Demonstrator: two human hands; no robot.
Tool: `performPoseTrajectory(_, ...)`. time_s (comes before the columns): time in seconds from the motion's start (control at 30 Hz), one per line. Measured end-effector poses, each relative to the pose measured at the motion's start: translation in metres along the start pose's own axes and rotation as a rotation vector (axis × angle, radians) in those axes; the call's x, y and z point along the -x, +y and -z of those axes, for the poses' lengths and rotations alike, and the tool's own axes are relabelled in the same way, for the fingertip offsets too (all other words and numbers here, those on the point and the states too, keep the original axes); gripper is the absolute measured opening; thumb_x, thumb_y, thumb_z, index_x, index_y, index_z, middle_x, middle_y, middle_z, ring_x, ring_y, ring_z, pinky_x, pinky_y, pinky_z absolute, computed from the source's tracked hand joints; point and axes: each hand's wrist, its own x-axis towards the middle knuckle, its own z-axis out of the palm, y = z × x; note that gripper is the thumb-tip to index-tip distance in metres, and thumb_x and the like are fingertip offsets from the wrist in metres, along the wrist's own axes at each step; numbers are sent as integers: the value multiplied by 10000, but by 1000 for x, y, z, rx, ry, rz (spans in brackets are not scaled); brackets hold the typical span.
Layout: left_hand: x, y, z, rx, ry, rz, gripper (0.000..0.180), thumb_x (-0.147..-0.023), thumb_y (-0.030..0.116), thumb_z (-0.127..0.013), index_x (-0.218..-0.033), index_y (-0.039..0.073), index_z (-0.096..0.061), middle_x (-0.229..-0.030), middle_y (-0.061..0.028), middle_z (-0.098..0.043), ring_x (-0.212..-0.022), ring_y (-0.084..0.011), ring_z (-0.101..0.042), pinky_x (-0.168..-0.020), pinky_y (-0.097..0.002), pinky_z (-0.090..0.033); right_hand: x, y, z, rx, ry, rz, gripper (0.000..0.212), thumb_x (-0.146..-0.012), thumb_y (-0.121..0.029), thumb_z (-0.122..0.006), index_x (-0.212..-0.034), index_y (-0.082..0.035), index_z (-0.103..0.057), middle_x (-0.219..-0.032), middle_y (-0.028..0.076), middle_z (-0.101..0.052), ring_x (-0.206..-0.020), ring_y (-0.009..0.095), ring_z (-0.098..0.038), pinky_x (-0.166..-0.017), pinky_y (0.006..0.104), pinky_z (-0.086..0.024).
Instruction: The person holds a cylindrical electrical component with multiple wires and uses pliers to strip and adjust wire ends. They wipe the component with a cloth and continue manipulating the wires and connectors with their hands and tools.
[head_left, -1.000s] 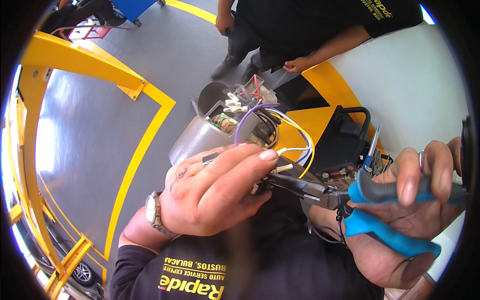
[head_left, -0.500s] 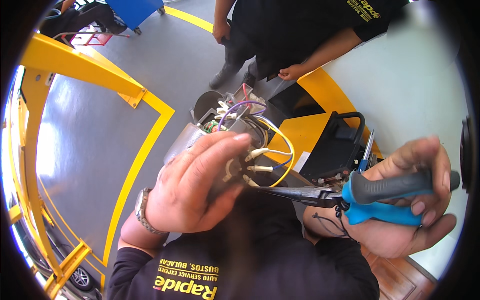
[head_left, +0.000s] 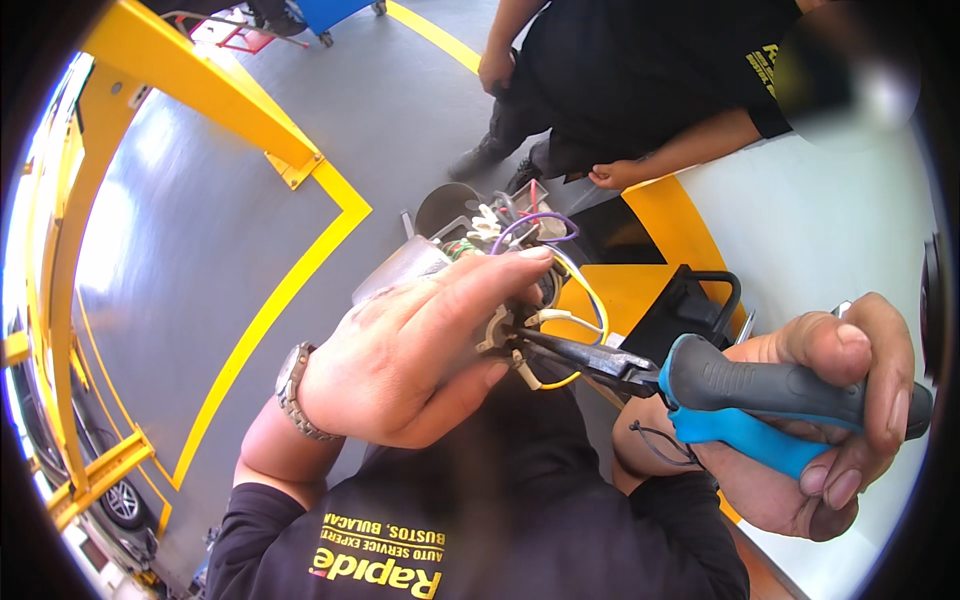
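My left hand (head_left: 405, 350), with a metal watch at the wrist, is closed around a metal electrical unit (head_left: 402, 268) with a rounded silvery housing. White connectors (head_left: 487, 222), a purple wire (head_left: 545, 218), a yellow wire (head_left: 603, 318) and pale-sleeved terminals (head_left: 548, 316) stick out of it. My right hand (head_left: 872, 355) grips long-nose pliers (head_left: 625, 368) with blue and grey handles. Their narrow tips point left, at a pale, curved clip-like piece (head_left: 497, 328) beside my left fingers. Whether the tips pinch anything I cannot make out. My left hand hides part of the unit.
Another person in dark clothes (head_left: 640, 90) stands ahead. A yellow cabinet (head_left: 640, 285) with a black handled case (head_left: 705, 315) is beyond the pliers. Yellow steel framework (head_left: 200, 95) rises at left, with a car wheel (head_left: 122, 503) below. Yellow lines mark the grey floor (head_left: 215, 260).
The plier tips have shifted from the lower wire terminal to the curved piece by my left fingers. My left hand keeps its hold. The whole view has shifted slightly.
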Motion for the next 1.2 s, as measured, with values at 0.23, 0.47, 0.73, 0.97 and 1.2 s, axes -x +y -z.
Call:
performPoseTrajectory(0.23,3,1,-3,-55,26,-6,723,-845,29,-667,-1512,-57,-404,-1194,-247,-662,-1051,-402,-688,-942,-455,-541,-14,25,-22,65,-165,-269,211,-893,9,-669,-720,-59,-569,-1085,67,-461,-1173,103,-525,-1142,261,-393)
performPoseTrajectory(0.47,-2,10,-1,-82,12,42,597,-856,76,-678,-1427,-38,-548,-1238,-226,-659,-1076,-402,-686,-941,-435,-549,-32,48,-30,126,-336,-354,279,-856,-65,-736,-996,-50,-495,-1072,62,-480,-1043,137,-535,-948,296,-423)
performPoseTrajectory(0.73,-2,13,0,-89,-8,81,580,-861,108,-718,-1420,21,-588,-1277,-190,-655,-1070,-386,-686,-919,-430,-557,-45,59,-40,180,-482,-400,649,-814,-149,-814,-1311,-39,-411,-1058,57,-501,-895,175,-546,-727,335,-456)
performPoseTrajectory(0.97,-5,15,-4,-106,-21,84,642,-809,86,-784,-1420,45,-591,-1284,-154,-661,-1058,-363,-695,-896,-410,-575,-33,58,-41,160,-385,-297,660,-781,-129,-823,-1310,-54,-436,-1017,60,-497,-814,173,-515,-632,334,-450)
performPoseTrajectory(1.2,-3,13,-7,-135,24,87,584,-816,92,-793,-1376,76,-628,-1274,-139,-675,-1035,-344,-714,-874,-397,-590,-40,59,-53,259,-400,-382,606,-796,-109,-803,-1291,-74,-455,-993,60,-496,-795,168,-507,-630,351,-448)
